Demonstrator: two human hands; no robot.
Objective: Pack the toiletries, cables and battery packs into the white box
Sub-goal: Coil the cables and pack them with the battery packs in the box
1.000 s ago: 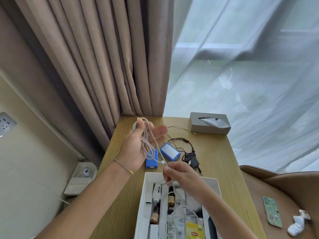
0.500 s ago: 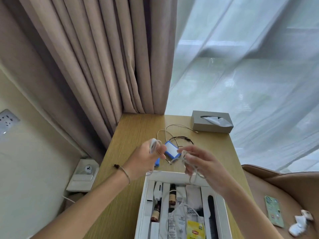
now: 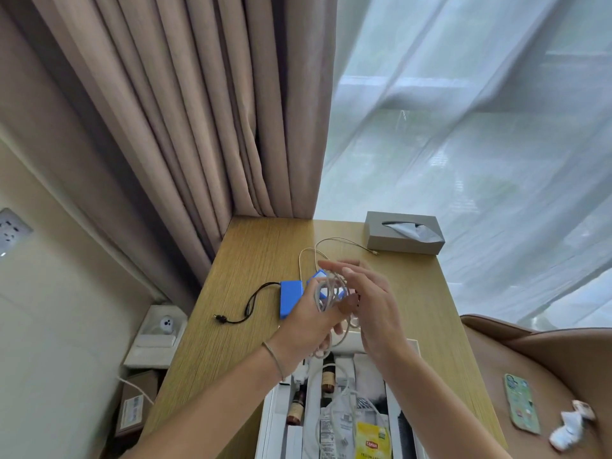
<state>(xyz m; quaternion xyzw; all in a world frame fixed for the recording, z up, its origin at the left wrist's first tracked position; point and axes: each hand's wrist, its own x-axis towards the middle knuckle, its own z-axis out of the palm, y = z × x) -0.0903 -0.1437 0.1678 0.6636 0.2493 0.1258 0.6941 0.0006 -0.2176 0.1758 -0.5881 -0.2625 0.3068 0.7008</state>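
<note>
White cable is bunched in the left hand, whose fingers curl around its loops above the wooden table. Right hand hovers beside it, fingers straight, perhaps touching the loops. Below, the white box holds toiletries; a blue battery pack lies just beyond.

A loosely coiled white cable hangs above the open white cardboard box (small brown bottles, sachets inside). A flat blue battery pack with black lead lies on the bench beyond.
</note>
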